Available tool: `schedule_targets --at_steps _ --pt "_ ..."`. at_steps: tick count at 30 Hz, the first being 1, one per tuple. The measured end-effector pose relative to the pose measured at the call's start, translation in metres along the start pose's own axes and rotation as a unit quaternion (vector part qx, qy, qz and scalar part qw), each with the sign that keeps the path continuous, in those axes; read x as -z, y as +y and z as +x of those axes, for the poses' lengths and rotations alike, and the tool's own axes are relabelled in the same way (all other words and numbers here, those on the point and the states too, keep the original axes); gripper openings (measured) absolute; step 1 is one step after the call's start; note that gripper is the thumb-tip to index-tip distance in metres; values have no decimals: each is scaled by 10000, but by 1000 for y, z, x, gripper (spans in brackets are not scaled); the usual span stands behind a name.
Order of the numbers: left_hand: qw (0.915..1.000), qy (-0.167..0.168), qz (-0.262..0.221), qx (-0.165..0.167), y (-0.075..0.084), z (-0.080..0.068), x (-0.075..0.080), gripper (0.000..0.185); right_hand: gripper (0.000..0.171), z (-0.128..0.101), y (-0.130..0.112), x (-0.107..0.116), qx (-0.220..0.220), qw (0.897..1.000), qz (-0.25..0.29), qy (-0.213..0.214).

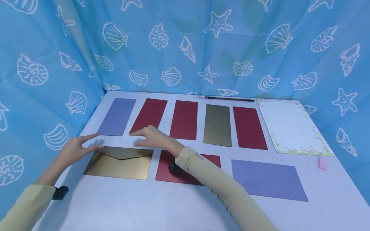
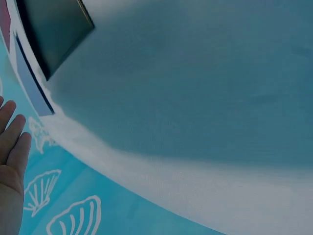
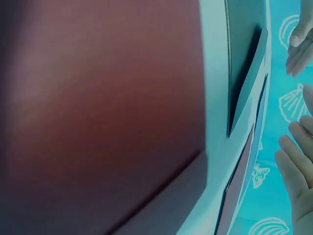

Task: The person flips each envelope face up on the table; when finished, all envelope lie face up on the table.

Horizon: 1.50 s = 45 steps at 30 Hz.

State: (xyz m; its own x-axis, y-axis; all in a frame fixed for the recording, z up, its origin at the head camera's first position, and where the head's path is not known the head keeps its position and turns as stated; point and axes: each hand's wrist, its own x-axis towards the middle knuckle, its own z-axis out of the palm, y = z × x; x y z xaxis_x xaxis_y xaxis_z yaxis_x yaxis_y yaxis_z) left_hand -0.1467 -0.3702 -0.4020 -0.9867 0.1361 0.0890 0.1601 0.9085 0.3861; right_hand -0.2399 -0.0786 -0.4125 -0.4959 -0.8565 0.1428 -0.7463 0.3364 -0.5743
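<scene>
Gold paper envelope (image 1: pixel 119 165) lies flat at the white table's (image 1: pixel 144 205) near left, just beside a dark red envelope (image 1: pixel 188 170), flap side up so its pointed flap aims toward the person; its long axis runs left to right. Left hand (image 1: pixel 75 148) and right hand (image 1: pixel 151 137) hover at its far edge, fingers straight and slightly apart, holding nothing, seemingly poised to handle it.

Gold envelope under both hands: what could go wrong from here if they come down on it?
Both the left hand and the right hand hover open over the gold envelope, whose flap lies unsealed: a careless press might crease it. The right sleeve crosses the red envelope beside it and could drag it askew. The red card and purple card lie just beyond the fingertips and could get nudged out of the row.
</scene>
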Motion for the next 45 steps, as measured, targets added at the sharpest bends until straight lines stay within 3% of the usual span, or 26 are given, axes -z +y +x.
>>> schedule_targets --at_steps 6,9,17,24,35,40,45 --pt "9990 -424 67 126 -4 16 0 66 49 20 -4 -8 -129 9999 1 112" --pt "9988 -468 134 76 -6 25 0 64 48 30 -7 -11 -217 9996 -143 55" --pt "9978 -628 189 79 -14 43 5 64 45 52 -14 -8 -482 9979 -366 -237" --pt "9957 -837 286 262 -22 50 -1 70 44 65 -17 -7 -604 9942 -598 -656" --pt "9933 -1069 437 -35 -14 76 -12 72 43 79 -11 -5 -833 9866 -867 -1105" --pt "9933 -1028 484 -203 -15 80 -14 70 43 81 -9 -7 -874 9854 -871 -1174" --pt "9920 -1137 522 -141 -15 79 -14 72 43 81 -8 -10 -929 9830 -692 -1426"
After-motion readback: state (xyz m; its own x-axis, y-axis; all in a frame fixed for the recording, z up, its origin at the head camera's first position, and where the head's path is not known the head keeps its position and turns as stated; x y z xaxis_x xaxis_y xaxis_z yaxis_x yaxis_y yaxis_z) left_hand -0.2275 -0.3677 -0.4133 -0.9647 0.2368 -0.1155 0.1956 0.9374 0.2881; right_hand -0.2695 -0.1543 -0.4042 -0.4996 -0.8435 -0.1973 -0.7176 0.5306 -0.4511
